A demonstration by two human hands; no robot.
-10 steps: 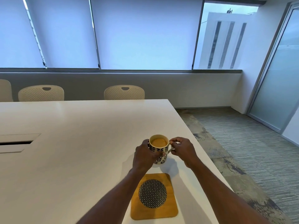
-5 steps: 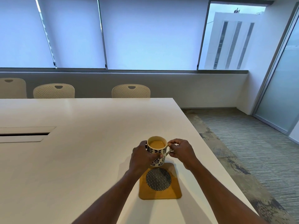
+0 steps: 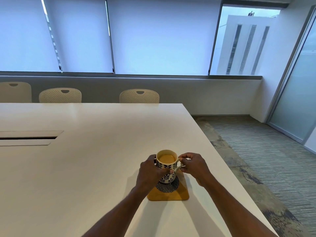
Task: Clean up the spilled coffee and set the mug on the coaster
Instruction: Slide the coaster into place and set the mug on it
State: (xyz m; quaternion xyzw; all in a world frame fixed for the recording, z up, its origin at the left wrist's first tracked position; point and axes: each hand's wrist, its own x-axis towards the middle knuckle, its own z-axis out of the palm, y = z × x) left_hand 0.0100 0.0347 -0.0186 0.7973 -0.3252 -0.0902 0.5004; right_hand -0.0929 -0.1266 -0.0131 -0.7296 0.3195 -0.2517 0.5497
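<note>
A cream mug (image 3: 168, 170) with a dark leaf pattern, full of milky coffee, stands over the round black patterned centre of a square wooden coaster (image 3: 169, 195). My left hand (image 3: 150, 173) wraps around the mug's left side. My right hand (image 3: 195, 166) pinches the handle on its right side. Whether the mug's base touches the coaster I cannot tell. No spill shows on the white table (image 3: 85, 159).
The table's right edge runs close by the coaster, with carpeted floor (image 3: 265, 159) beyond it. A cable slot (image 3: 29, 138) is set in the table at the left. Cream chairs (image 3: 139, 96) line the far side under the windows.
Both hands have brought the mug back toward me, from the bare table beyond the coaster to over the coaster's black centre. The view has tilted slightly.
</note>
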